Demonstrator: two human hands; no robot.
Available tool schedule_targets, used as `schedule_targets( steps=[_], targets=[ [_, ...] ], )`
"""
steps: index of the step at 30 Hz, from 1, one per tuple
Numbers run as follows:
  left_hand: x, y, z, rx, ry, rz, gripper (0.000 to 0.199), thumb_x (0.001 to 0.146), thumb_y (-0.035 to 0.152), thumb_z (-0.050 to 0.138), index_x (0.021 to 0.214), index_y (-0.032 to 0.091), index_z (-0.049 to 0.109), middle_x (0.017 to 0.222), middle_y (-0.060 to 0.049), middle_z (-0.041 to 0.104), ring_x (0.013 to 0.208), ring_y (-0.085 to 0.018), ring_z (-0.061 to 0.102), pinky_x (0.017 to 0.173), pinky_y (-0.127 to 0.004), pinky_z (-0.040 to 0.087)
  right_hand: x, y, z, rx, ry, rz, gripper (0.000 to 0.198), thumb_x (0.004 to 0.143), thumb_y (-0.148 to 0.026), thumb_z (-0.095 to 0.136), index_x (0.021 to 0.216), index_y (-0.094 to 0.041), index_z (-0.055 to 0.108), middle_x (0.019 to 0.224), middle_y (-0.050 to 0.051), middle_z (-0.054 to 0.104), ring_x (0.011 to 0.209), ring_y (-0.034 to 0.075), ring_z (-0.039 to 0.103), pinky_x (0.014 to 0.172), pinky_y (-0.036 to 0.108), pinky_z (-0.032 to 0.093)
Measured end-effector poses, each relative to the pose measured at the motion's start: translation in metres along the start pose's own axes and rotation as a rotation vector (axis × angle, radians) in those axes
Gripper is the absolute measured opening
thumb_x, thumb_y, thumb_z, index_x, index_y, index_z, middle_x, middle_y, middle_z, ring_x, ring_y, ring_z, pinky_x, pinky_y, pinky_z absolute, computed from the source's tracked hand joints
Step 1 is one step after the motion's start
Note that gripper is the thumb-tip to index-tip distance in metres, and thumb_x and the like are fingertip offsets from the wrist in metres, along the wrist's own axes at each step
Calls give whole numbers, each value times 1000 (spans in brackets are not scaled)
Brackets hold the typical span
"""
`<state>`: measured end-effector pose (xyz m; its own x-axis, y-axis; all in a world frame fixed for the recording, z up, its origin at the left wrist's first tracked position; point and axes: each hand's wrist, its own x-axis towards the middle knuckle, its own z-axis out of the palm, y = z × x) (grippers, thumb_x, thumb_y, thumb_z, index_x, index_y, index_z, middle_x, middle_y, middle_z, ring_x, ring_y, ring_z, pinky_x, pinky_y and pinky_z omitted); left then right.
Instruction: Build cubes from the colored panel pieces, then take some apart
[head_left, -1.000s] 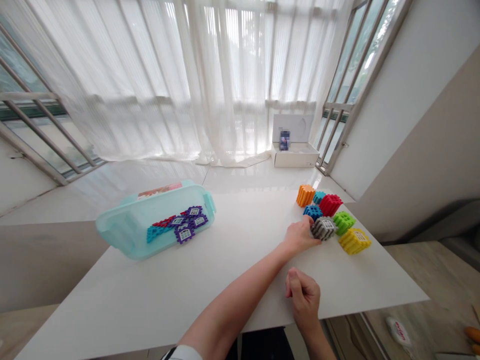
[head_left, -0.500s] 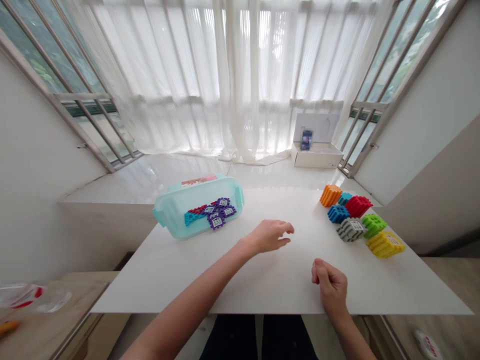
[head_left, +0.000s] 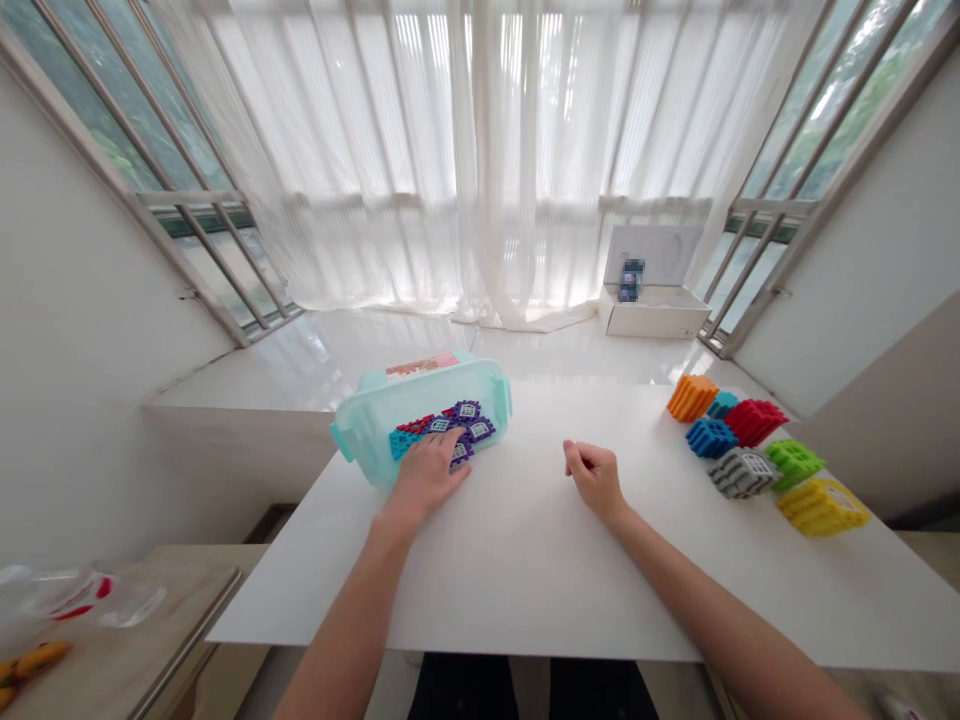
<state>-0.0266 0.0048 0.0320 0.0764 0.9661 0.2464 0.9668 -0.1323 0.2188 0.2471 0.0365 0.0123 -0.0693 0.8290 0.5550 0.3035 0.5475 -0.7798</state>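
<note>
Over the smooth white counter [head_left: 517, 580], the right hand [head_left: 592, 478] is clenched, the left hand [head_left: 426, 475], whether grasping I cannot tell, covers notch-edged purple tiles [head_left: 481, 429] at the translucent plastic tub's [head_left: 365, 430] near side, before sheer pleated curtains [head_left: 495, 150].

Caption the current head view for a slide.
Left hand at the teal bin and its purple tiles; right hand in a fist; colored stacks farther right.

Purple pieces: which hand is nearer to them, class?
Left. The left hand is at the near side of the purple pieces; the right hand is to their right, apart from them.
</note>
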Motion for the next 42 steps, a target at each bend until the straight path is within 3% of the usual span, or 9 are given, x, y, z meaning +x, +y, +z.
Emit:
schedule_targets(
  steps=[4,7,10,14,18,22,27,37,42],
  targets=[
    [1,-1,-2,-73,12,5,49,79,20,62,127,20,52,117,-9,67,107,-28,63,90,-37,49,-9,10,1,-56,-123,-99,54,96,-36,47,46,-20,38,45,-3,44,43,8,37,47,24,29],
    [-1,1,-3,-157,-4,94,29,81,18,59,110,23,60,107,-3,71,98,-23,66,80,-32,51,-10,15,-1,-117,-213,-138,51,96,-32,47,48,-20,34,47,-2,45,44,9,38,48,24,30],
    [-3,10,-2,-114,106,213,18,85,13,54,95,23,65,97,-1,73,89,-21,67,77,-31,50,-10,20,0,-169,-277,-153,50,96,-31,46,49,-21,31,48,-2,45,45,9,38,49,24,29],
    [2,38,2,-34,288,454,19,92,11,49,96,21,64,98,-3,72,90,-18,66,79,-31,48,-8,23,-2,-194,-277,-147,49,96,-31,46,50,-20,33,50,-2,46,46,9,38,50,24,29],
    [18,77,16,69,177,670,17,92,9,50,95,20,63,93,-4,71,86,-19,65,71,-29,47,2,25,-10,-273,-185,-135,47,95,-33,48,50,-19,43,51,-3,45,48,10,38,52,25,30],
    [32,104,43,72,113,614,12,90,10,54,91,18,62,84,-3,69,77,-18,64,67,-29,46,8,30,-19,-329,-122,-116,47,95,-34,48,50,-19,45,50,-3,43,48,10,36,52,25,29],
    [29,107,62,-68,58,606,12,92,29,58,89,18,61,84,-4,70,80,-19,65,67,-28,48,6,33,-20,-389,-164,-135,48,95,-35,46,50,-19,39,51,-3,41,49,10,35,52,25,27],
    [27,99,49,-82,54,712,16,96,28,51,89,19,63,87,-5,71,83,-19,65,74,-31,48,5,37,-15,-480,-280,-121,45,95,-36,47,53,-19,44,55,-3,48,51,10,38,53,25,28],
    [39,75,27,-57,215,422,16,94,23,50,88,19,64,86,-4,71,83,-19,64,74,-31,47,4,29,-18,-471,-328,-112,38,94,-37,50,60,-20,54,62,-2,56,53,10,43,57,24,33]
  ],
)
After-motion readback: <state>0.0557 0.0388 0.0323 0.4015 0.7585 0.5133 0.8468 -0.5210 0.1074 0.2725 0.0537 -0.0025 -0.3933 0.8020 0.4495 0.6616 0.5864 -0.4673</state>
